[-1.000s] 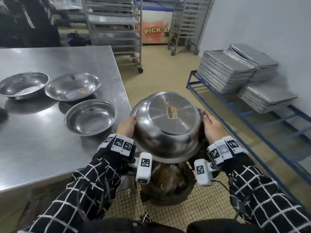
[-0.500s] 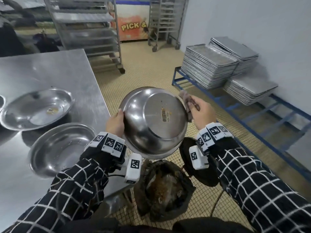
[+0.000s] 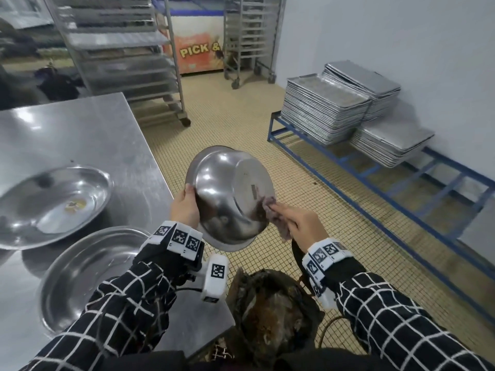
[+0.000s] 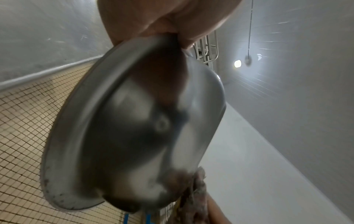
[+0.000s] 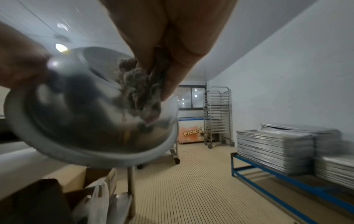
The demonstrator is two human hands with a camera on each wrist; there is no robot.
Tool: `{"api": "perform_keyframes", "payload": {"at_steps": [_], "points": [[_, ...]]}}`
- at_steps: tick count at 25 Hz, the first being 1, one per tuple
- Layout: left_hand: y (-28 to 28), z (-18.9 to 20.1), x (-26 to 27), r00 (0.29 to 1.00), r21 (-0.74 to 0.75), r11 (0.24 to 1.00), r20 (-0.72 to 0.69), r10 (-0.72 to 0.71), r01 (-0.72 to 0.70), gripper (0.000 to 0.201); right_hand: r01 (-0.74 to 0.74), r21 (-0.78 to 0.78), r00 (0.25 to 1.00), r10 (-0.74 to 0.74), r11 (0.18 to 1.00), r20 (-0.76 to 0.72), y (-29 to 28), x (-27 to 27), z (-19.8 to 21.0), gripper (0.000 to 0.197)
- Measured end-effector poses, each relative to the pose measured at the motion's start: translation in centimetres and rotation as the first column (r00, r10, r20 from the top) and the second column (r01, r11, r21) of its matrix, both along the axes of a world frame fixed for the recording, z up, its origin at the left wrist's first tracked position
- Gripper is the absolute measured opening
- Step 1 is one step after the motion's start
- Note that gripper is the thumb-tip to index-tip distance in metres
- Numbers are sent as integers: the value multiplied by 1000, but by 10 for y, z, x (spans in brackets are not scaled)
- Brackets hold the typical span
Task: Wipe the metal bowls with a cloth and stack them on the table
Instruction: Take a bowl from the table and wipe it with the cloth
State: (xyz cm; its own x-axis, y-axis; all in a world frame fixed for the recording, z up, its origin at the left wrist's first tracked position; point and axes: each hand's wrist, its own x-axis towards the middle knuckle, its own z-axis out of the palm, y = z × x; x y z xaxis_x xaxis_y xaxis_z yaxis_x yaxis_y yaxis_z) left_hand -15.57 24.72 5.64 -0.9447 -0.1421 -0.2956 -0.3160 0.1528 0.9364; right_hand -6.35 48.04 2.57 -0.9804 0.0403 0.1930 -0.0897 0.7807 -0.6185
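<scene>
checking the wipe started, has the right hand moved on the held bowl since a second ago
Yes. The right hand has left the bowl rim, where it gripped before, and now presses the cloth against the bowl's underside near its label; the left hand holds the rim.

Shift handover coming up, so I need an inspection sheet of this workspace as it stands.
Surface: steel table, shiny.
Job's things: held bowl tilted, base out; two bowls on table, far bowl with food residue, near bowl.
Clutter: dark waste bag on the floor below.
Grippers: left hand grips bowl's rim; right hand presses cloth to bowl.
Cables: black lead at left wrist.
Surroundings: stacked trays, blue rack, trolleys.
</scene>
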Motion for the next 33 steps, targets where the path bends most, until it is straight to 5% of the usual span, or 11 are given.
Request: {"api": "perform_keyframes", "payload": {"at_steps": [3, 5, 9, 15, 17, 19, 21, 24, 28, 33], "points": [[5, -4, -1, 1000, 67, 998, 16, -23, 22, 41, 268, -212, 963, -266, 940, 39, 4, -11, 11, 35], [11, -7, -1, 999, 120, 992, 23, -35, 32, 31, 317, -336, 945, -325, 887, 34, 3, -31, 29, 33], [26, -7, 0, 999, 143, 989, 2, -41, 40, 31, 178, -343, 980, -198, 922, -24, -19, -55, 52, 34], [34, 6, -9, 1000, 197, 980, -3, 20, -19, 34, 7, -319, 999, -21, 948, -41, -13, -7, 14, 38], [37, 8, -9, 999, 190, 981, -16, 40, -36, 32, 145, -409, 988, -157, 901, 4, 1, 7, 5, 35], [41, 8, -5, 998, 199, 979, -36, 50, -42, 33, 349, -556, 922, -383, 754, 58, 9, 13, 2, 31], [50, 10, 3, 999, 220, 976, -49, 23, -12, 33, 403, -615, 858, -514, 677, -3, 5, 16, 7, 30], [70, 20, 15, 998, 253, 966, -51, -40, 51, 31, 274, -615, 903, -418, 739, -101, -20, 12, 20, 33], [81, 27, 20, 996, 220, 975, -87, -7, 26, 28, 121, -219, 945, -179, 968, -272, -23, -13, 28, 52], [85, 30, 27, 989, 184, 983, -149, 10, 18, 30, 249, -191, 965, -260, 950, -36, 39, -32, 29, 54]]}}
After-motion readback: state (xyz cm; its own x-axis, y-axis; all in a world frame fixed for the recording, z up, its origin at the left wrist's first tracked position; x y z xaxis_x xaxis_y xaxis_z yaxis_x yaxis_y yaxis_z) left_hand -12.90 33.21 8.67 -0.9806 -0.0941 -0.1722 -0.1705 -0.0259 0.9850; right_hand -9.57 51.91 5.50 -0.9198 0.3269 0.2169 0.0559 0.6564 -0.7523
